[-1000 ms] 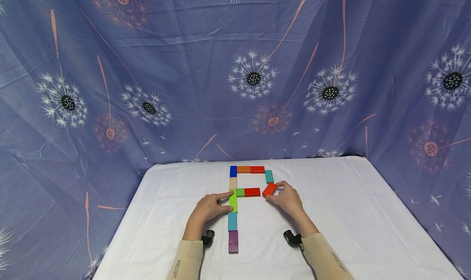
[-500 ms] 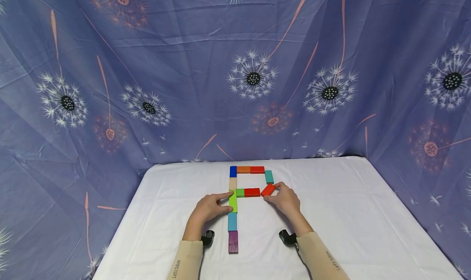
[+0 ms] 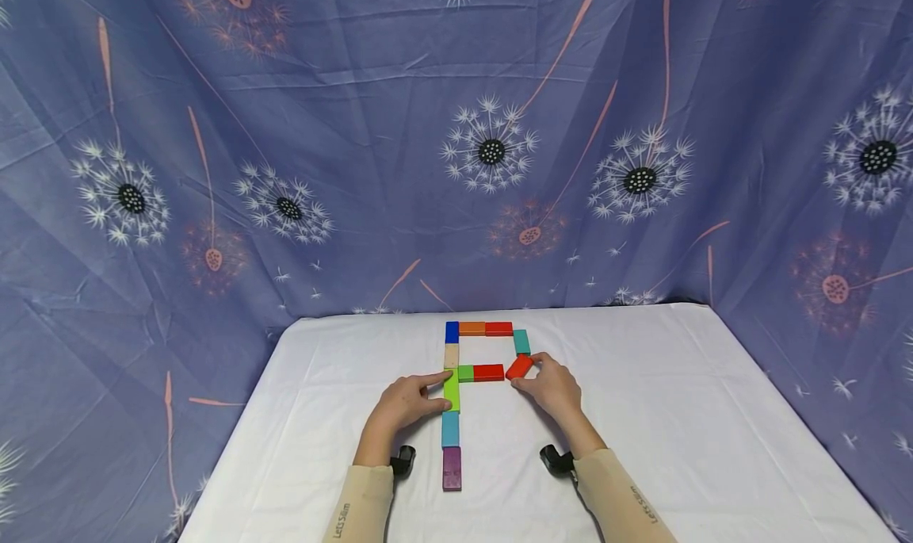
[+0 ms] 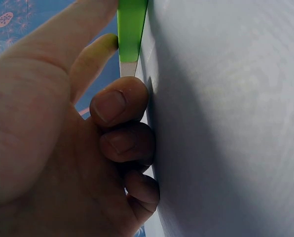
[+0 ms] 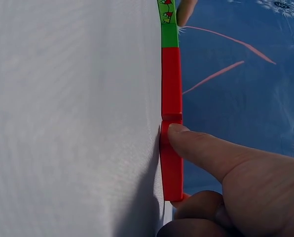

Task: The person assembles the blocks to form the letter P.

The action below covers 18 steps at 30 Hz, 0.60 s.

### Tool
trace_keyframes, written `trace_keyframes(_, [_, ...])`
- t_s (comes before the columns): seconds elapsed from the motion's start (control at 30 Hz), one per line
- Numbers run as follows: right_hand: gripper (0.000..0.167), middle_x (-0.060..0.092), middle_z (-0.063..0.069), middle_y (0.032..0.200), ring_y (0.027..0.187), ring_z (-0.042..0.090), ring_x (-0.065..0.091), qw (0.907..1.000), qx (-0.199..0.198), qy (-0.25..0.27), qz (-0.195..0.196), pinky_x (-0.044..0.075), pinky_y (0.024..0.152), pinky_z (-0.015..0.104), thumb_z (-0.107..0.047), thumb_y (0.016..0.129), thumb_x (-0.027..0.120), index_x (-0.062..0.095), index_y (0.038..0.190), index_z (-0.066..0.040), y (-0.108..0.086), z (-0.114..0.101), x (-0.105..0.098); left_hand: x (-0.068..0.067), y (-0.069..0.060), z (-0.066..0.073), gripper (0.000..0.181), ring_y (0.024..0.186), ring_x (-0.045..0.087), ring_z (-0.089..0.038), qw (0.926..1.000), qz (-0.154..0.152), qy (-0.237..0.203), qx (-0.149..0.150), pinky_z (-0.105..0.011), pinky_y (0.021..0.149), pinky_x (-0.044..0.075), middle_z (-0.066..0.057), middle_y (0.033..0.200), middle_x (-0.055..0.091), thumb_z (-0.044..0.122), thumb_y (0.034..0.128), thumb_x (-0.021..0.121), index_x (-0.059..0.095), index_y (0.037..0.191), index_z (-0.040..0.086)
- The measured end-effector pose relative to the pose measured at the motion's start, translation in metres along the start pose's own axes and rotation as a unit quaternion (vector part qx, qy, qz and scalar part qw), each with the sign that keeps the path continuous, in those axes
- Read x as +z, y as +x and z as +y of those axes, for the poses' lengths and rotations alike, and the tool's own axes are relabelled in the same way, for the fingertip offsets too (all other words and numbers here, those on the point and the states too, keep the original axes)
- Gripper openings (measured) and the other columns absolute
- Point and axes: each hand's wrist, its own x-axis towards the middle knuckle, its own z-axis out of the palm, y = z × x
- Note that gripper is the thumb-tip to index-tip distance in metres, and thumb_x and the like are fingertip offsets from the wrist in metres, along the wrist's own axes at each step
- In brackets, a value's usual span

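My right hand [image 3: 555, 386] pinches a red block [image 3: 519, 367] at its ends between thumb and index finger. In the right wrist view the thumb presses this block's face [image 5: 172, 168] beside another red block [image 5: 171, 81]. The held block lies slanted between that row's red block [image 3: 489, 372] and a teal block [image 3: 522, 342]. My left hand [image 3: 403, 405] rests at a lime-green block [image 3: 452, 391], its index fingertip and thumb touching it and its other fingers curled below. Part of the lime block [image 4: 130, 32] shows in the left wrist view.
Above the lime block stand a wooden block [image 3: 452, 356] and a blue block [image 3: 452, 332]; an orange block [image 3: 471, 329] and a red block [image 3: 499, 329] run right from there. Below are a light-blue block [image 3: 451, 430] and a purple block [image 3: 452, 469]. A white cloth [image 3: 321, 369] covers the table.
My right hand has shifted slightly left with the slanted red block, closer to the red block of the middle row, and slightly up toward the teal block. The left hand stays put.
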Motion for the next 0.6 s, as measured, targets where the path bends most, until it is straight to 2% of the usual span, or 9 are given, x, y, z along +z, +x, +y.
trace_keyframes(0.6, [0.078, 0.077, 0.018, 0.114, 0.097, 0.033, 0.070, 1.0000, -0.008, 0.000, -0.005, 0.055, 0.075, 0.049, -0.044, 0.082, 0.089, 0.062, 0.143, -0.004, -0.0024, -0.0005, -0.0011, 0.0000, -0.0002, 0.0009, 0.062, 0.067, 0.042, -0.014, 1.0000, 0.003, 0.002, 0.001, -0.030, 0.063, 0.034, 0.003, 0.073, 0.054, 0.049, 0.0873, 0.084, 0.066, 0.145, 0.040])
